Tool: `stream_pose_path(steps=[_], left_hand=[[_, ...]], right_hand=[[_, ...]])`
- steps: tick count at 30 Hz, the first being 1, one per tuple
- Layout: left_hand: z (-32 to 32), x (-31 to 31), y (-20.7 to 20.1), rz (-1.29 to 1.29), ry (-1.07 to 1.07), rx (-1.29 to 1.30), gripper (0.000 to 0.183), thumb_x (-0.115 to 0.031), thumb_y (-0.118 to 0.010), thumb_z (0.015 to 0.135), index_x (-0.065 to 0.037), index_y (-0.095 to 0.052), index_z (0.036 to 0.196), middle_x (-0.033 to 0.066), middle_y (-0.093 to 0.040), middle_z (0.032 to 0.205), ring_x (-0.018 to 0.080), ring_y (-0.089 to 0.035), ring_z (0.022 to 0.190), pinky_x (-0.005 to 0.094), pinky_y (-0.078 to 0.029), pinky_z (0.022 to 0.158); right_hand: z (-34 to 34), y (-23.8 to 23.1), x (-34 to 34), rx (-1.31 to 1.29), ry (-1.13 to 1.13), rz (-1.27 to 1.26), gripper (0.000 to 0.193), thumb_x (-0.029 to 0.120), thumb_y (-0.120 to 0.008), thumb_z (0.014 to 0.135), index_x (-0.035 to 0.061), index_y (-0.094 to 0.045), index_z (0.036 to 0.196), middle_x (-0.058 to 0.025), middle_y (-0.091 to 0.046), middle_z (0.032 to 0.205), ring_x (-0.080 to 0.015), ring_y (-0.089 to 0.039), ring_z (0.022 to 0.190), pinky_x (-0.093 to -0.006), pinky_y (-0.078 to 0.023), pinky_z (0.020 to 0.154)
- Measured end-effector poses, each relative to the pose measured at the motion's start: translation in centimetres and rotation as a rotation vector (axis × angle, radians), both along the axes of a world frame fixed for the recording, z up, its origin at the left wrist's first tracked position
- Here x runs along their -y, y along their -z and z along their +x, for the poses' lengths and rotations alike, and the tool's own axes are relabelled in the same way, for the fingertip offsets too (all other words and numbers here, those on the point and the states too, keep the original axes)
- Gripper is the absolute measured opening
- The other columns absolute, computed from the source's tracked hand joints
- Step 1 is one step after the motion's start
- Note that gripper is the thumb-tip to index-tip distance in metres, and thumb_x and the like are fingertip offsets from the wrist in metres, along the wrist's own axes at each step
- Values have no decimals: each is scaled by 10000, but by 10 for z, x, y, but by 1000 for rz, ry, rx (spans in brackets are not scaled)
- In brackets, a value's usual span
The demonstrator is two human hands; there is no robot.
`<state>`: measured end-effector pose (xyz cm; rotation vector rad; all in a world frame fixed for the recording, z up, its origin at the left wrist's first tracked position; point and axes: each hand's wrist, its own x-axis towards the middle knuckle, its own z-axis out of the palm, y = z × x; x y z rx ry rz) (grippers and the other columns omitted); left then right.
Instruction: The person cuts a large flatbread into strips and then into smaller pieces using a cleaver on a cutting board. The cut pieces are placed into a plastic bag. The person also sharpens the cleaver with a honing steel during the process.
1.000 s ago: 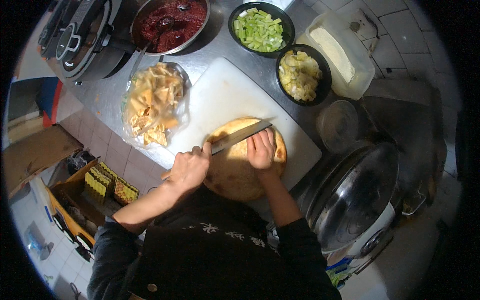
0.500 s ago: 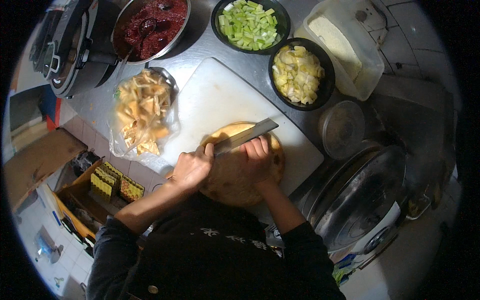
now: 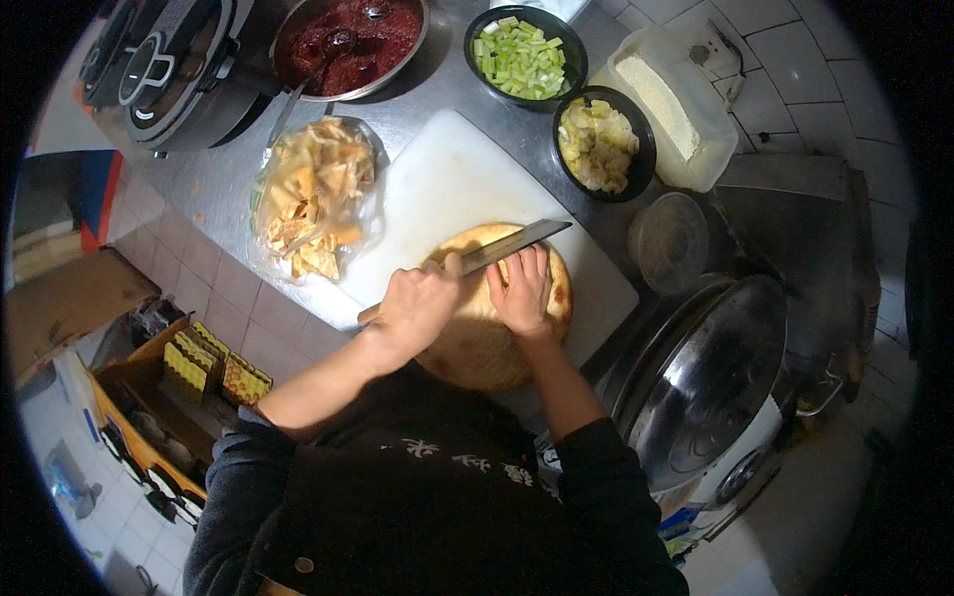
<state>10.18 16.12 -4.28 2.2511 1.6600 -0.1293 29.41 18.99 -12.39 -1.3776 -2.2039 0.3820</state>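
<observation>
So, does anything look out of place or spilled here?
Just something small: tiny orange specks, perhaps crumbs, lie on the steel counter, left of the clear plastic bag of golden pieces, outside any container. Otherwise nothing stands out; the flatbread under the right hand lies flat on the white board.

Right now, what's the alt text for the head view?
The left hand grips a kitchen knife over a round flatbread on a white cutting board, with the right hand on the flatbread. A plastic bag of golden-brown pieces lies left; a black bowl of chopped green vegetable stands beyond.
</observation>
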Motion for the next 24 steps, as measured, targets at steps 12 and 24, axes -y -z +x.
stream_pose_path(steps=[12,24], left_hand=[[-76,53,-24,-233,21,-98,576,84,-597,709,104,-530,1281,178,-676,784,265,-677,595,373,-555,493],[-68,32,14,-93,6,82,119,-21,-592,830,25,-562,936,149,-625,616,326,-648,521,423,-511,478]], right_hand=[[0,11,-2,-77,-4,47,188,124,-743,836,17,-671,973,-133,-638,1125,-343,-577,1130,-440,-492,941],[-3,14,-2,6,-13,153,172,196,-717,901,30,-686,868,-101,-661,1017,-297,-601,1093,-412,-500,958]])
